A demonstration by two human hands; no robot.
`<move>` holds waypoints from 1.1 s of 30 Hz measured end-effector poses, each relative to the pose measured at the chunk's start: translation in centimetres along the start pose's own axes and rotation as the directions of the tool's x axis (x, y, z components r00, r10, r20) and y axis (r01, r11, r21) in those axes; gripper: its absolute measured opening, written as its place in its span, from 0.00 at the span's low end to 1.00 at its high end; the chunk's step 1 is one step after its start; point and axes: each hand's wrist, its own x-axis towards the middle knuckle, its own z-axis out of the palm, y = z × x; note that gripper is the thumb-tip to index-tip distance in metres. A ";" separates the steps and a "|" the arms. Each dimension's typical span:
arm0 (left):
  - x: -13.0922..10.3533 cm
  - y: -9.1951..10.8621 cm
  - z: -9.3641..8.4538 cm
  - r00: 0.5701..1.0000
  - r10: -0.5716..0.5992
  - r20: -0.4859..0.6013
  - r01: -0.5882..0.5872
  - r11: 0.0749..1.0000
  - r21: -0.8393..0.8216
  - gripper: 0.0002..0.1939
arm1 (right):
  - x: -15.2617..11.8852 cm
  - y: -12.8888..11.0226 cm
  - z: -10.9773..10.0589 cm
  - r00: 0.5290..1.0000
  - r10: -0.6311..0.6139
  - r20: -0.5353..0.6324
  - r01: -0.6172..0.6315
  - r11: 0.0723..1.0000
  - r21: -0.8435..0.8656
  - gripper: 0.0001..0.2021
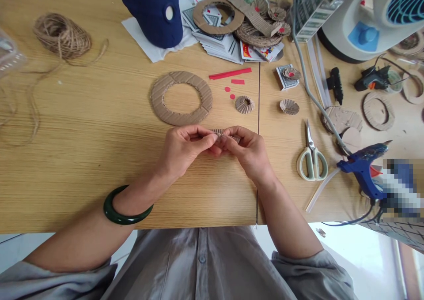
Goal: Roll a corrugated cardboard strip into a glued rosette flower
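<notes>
My left hand and my right hand meet over the table, thumbs and fingers pinching a small strip of corrugated cardboard. Most of the strip is hidden by my fingers. Just beyond them lies a cardboard ring, and to its right a pleated cardboard rosette. Two red paper dots, a short red piece and a long red strip rest near the rosette. Farther right sit another rosette and one with a red centre on playing cards.
Scissors lie right of my right hand, beside a blue glue gun and a grey cable. A twine ball is far left. At the back stand a navy cap, piled playing cards and a white fan.
</notes>
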 end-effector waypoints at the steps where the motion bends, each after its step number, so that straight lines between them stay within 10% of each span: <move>1: 0.0 0.0 0.0 1.000 -0.011 0.006 0.011 1.000 0.005 0.03 | 0.0 0.0 0.0 1.000 -0.002 -0.009 0.002 1.000 -0.016 0.15; 33: -0.5 0.3 0.0 0.995 0.098 -0.017 -0.092 0.973 0.211 0.01 | 0.3 0.5 0.2 0.998 -0.057 -0.013 0.055 0.993 -0.100 0.12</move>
